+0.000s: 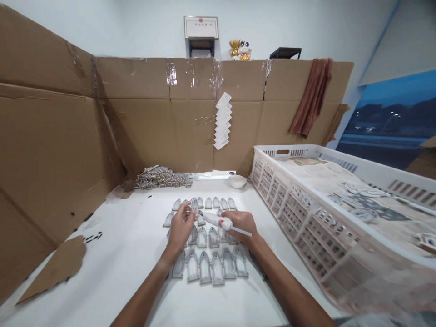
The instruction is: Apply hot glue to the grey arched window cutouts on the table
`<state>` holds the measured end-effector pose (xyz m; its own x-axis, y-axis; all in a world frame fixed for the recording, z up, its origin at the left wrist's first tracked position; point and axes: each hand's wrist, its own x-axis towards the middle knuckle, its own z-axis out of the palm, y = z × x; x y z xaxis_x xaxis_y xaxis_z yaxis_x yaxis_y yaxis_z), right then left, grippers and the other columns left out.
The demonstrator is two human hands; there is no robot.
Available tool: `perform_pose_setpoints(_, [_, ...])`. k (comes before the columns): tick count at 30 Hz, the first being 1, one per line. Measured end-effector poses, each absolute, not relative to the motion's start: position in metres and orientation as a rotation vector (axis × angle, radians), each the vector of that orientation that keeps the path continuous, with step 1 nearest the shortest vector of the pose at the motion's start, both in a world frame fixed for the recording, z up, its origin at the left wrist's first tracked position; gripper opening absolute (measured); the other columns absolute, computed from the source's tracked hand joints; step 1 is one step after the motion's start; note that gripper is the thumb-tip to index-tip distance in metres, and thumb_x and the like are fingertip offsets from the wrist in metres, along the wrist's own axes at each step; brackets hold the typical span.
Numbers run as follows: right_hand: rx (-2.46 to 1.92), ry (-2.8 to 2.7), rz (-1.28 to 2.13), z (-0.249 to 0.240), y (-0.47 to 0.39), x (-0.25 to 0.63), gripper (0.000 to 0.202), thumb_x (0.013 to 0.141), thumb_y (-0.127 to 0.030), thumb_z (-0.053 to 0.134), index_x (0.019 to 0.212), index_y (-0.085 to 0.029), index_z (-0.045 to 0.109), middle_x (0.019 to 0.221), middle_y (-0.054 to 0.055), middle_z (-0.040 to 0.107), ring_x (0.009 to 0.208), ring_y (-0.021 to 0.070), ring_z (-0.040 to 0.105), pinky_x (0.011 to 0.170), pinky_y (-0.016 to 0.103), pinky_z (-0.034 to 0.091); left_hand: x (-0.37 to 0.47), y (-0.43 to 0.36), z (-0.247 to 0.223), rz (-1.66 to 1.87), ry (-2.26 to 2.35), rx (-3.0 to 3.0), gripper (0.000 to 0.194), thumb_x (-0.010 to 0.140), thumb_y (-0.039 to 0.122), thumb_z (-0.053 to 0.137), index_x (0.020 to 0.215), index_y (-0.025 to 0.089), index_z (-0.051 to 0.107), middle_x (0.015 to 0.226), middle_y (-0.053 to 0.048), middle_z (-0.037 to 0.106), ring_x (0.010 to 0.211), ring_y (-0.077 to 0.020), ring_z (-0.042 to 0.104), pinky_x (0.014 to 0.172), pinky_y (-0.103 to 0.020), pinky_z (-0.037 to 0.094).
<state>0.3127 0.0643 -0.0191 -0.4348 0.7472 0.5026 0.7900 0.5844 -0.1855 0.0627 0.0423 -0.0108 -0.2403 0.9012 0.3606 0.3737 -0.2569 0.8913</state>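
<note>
My left hand [181,223] pinches a small grey arch-shaped metal piece [194,205], lifted a little off the white table. In my right hand [241,221] is a white glue bottle [218,220] with a red mark and a thin clear tube at one end. Its other end points left, close to the piece in my left hand. Rows of similar grey arch-shaped pieces [205,267] lie under and around both hands. My hands and forearms cover some of the pieces in the middle rows.
A heap of grey metal pieces [160,177] lies at the back left, and a small white bowl [237,181] at the back. A white plastic crate [289,200] stands on the right. Cardboard walls [136,127] enclose the back and left. A torn cardboard piece [56,268] lies left.
</note>
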Motion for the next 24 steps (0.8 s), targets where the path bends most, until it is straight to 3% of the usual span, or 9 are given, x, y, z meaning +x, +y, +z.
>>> perform_pose_setpoints(8, [-1.165,-2.268,-0.074,-0.0181,0.0623,0.3116,0.026,0.099,-0.038,0.058,0.098,-0.025,0.080,0.088,0.003,0.083,0.076,0.0183,0.074,0.063,0.026,0.038,0.0580,0.0471,-0.0113,1.539,1.459,1.296,0.062,0.083,0.058,0.077,0.127,0.015,0.069,0.114,-0.012,0.076,0.080,-0.0235,0.078,0.077,-0.039,0.067])
perform_pose_setpoints(18, [-1.262,-2.320,0.002,-0.0162,0.0608,0.3090,0.022,0.096,-0.038,0.064,0.105,-0.027,0.080,0.095,0.002,0.084,0.081,0.0194,0.076,0.065,0.026,0.039,0.0645,0.0450,-0.0094,1.518,1.377,1.297,0.061,0.081,0.056,0.080,0.124,0.014,0.070,0.103,-0.009,0.077,0.086,-0.0250,0.077,0.075,-0.039,0.070])
perform_pose_setpoints(24, [-1.285,-2.344,-0.026,-0.0130,0.0585,0.3080,0.020,0.097,-0.038,0.063,0.098,-0.025,0.078,0.092,0.001,0.084,0.080,0.0184,0.076,0.063,0.027,0.035,0.0674,0.0422,-0.0058,1.542,1.355,1.273,0.063,0.078,0.057,0.082,0.122,0.014,0.071,0.098,-0.008,0.076,0.090,-0.0259,0.077,0.075,-0.039,0.070])
